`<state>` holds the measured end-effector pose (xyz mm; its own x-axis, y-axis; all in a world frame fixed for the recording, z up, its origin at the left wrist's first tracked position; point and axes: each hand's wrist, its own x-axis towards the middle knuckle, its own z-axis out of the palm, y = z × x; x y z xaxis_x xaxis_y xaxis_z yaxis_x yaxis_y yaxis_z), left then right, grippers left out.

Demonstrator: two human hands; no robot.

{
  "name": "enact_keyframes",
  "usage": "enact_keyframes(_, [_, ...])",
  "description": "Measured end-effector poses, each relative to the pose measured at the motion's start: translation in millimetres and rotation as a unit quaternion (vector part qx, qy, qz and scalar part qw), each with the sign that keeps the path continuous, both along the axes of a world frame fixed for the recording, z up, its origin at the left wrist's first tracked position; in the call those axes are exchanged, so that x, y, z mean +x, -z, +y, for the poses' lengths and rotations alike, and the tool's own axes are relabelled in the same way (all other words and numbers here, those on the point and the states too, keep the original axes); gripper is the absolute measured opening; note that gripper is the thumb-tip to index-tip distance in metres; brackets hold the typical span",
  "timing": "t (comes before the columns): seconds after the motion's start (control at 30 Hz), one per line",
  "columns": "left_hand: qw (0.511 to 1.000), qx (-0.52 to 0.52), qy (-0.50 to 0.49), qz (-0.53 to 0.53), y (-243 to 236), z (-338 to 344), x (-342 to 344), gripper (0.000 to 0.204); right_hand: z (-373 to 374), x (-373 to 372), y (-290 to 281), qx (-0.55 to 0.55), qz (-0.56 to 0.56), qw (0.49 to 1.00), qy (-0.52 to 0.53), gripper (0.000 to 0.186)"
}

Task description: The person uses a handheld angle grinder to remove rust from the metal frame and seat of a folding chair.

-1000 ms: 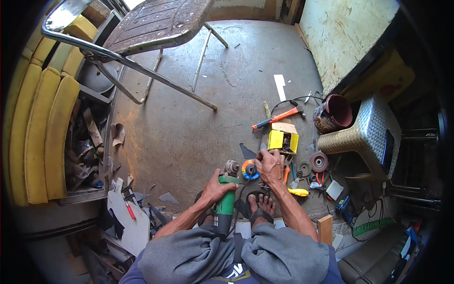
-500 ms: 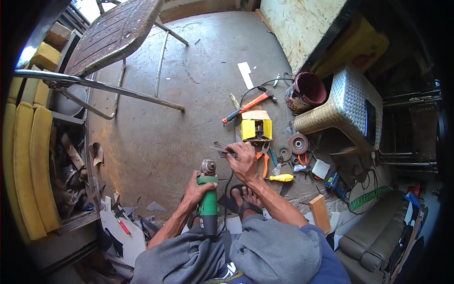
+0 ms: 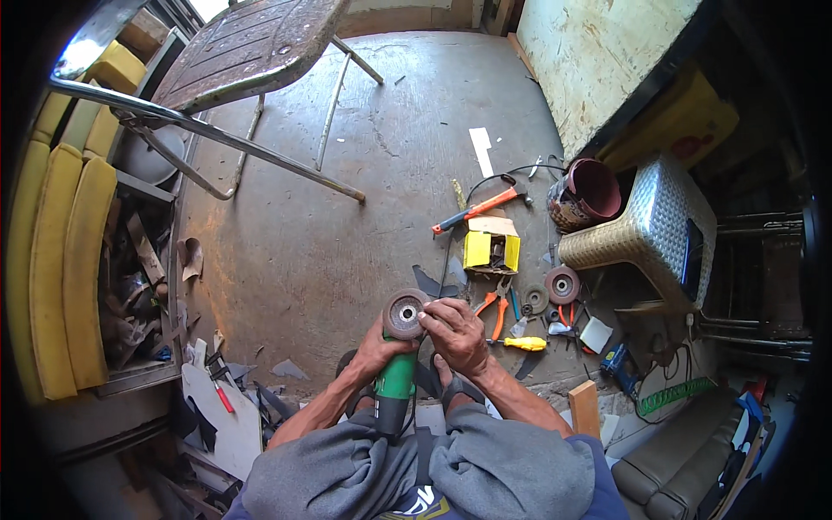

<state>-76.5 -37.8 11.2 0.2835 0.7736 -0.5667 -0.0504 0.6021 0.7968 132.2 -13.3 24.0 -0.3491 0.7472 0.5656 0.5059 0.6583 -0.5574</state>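
Observation:
My left hand is wrapped around the upper body of a green angle grinder, held upright over my lap with its head away from me. A round abrasive disc sits over the grinder's head, its centre hole showing. My right hand pinches the disc's right edge between thumb and fingers. The spindle is mostly hidden beneath the disc. A dark scrap lies on the floor just beyond my hands.
To the right lie orange-handled pliers, a yellow screwdriver, another disc and a yellow box. A hammer rests behind the box. A metal chair stands far left; a woven-pattern stool is at right.
My right hand has come down and towards me, bringing the disc onto the grinder's head, which was bare. The view has shifted slightly, so the floor items appear further right.

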Motion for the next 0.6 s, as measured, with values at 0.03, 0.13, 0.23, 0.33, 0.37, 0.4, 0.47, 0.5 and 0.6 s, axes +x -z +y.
enact_keyframes(0.03, [1.0,0.013,0.001,0.007,4,-1,0,0.071,0,0,1,-0.002,0.012,1.0,0.007,0.04])
enact_keyframes(0.13, [0.999,0.003,0.003,0.044,-3,-1,0,0.072,-5,2,0,-0.011,0.029,0.999,0.045,0.041])
enact_keyframes(0.23, [0.999,-0.022,0.01,0.049,-6,0,-3,0.072,-8,5,0,-0.025,-0.033,0.997,0.063,0.04])
enact_keyframes(0.33, [1.0,0.0,0.0,0.03,-5,-3,-2,0.071,-12,-1,11,-0.022,-0.024,0.999,0.026,0.038])
enact_keyframes(0.37, [1.0,0.014,-0.007,0.022,-5,-3,-2,0.071,-12,-2,13,-0.011,-0.02,1.0,0.014,0.038])
enact_keyframes(0.4, [1.0,0.012,-0.005,0.02,-5,-3,-3,0.071,-10,-1,9,-0.012,-0.013,1.0,0.011,0.039])
enact_keyframes(0.47, [1.0,0.008,0.0,0.016,-6,-2,-5,0.072,-8,-2,10,-0.007,-0.028,1.0,0.006,0.038])
enact_keyframes(0.5, [1.0,0.01,-0.004,0.016,-6,-3,-6,0.072,-7,-2,10,-0.003,-0.036,0.999,0.004,0.037])
enact_keyframes(0.6, [1.0,0.015,-0.011,0.013,-4,-4,-7,0.072,-2,1,2,-0.024,-0.054,0.998,0.008,0.039])
